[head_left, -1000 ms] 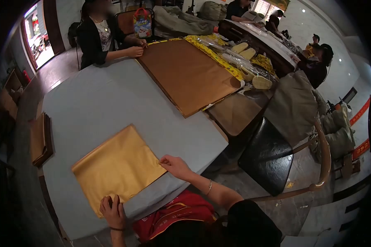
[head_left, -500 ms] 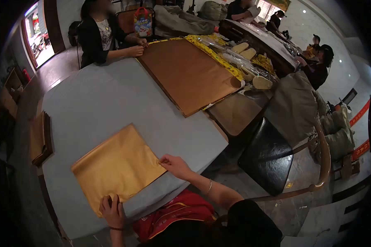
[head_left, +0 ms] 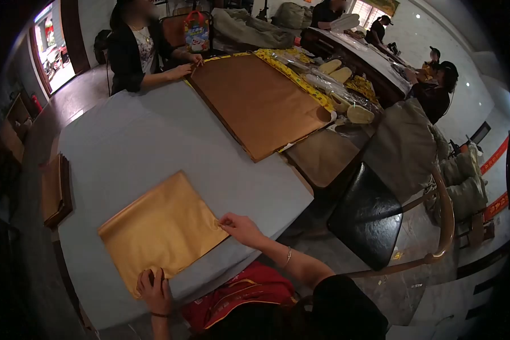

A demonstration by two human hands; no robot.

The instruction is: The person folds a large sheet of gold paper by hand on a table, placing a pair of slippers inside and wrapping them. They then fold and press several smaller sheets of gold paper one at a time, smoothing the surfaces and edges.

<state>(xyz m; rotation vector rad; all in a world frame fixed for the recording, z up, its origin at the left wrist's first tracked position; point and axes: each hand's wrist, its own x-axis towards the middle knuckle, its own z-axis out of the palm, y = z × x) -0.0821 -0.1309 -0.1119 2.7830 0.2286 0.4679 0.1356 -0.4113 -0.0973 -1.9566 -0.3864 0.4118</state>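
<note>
A folded gold sheet (head_left: 164, 224), with a smooth satin sheen, lies flat on the grey cloth-covered table (head_left: 136, 136). At its right corner, my right hand (head_left: 241, 229) pinches the edge between thumb and fingertips. My left hand (head_left: 154, 292) has its curled fingers over the near edge, by the lower left corner; the thumb is mostly hidden. Across the table lies a stack of large brown sheets (head_left: 260, 105) with yellow printed material under its edges. A co-worker's hands (head_left: 187, 65) touch the far left corner of that stack.
Plastic-wrapped pale slippers (head_left: 360, 113) lie beyond the brown stack. A black-seated chair (head_left: 365, 218) stands to my right, near grey-brown cloth (head_left: 399, 141). Brown boards (head_left: 56, 190) rest against the table's left side. A red cloth (head_left: 241, 297) is at my lap. Other people sit at a far table (head_left: 368, 48).
My hands and the gold sheet stay where they were. The co-worker's hands have shifted slightly at the brown stack's corner. People at the far table have moved their arms a little.
</note>
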